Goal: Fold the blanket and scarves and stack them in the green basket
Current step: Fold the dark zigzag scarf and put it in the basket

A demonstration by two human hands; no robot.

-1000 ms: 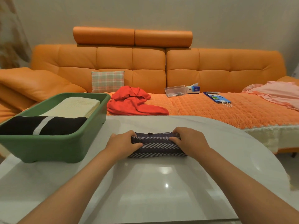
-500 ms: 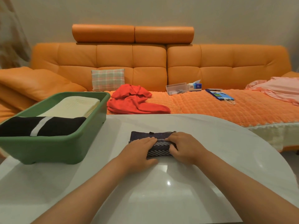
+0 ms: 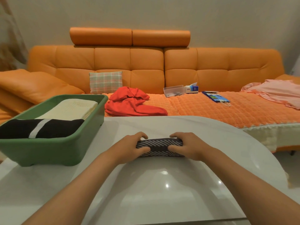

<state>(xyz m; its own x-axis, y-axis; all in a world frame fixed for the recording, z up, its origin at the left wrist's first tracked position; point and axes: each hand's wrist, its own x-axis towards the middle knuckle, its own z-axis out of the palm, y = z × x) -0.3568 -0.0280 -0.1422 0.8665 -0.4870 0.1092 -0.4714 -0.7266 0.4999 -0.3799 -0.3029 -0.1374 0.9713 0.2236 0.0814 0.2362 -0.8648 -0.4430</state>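
Orange leather sofa [image 3: 146, 65] fills the upper half of the frame, with a crumpled red cloth [image 3: 129, 103] on its seat at centre. Below it spreads the glossy white round table [image 3: 162, 192]. At left on the table sits the green plastic basket [image 3: 48, 153]. Inside it, a folded cream knitted blanket [image 3: 73, 108] lies at the far end and a folded black scarf with one white stripe [image 3: 53, 127] at the near end (on the blanket or just beside it, hard to tell). Centre frame, the left hand [image 3: 128, 146] and right hand [image 3: 190, 145] each clamp one end of the folded dark grey scarf with pale diagonal stripes [image 3: 159, 146], fingers [image 3: 139, 135] curled over its far edge, thumbs on the near side. It lies on the table, right of the basket and apart from it.
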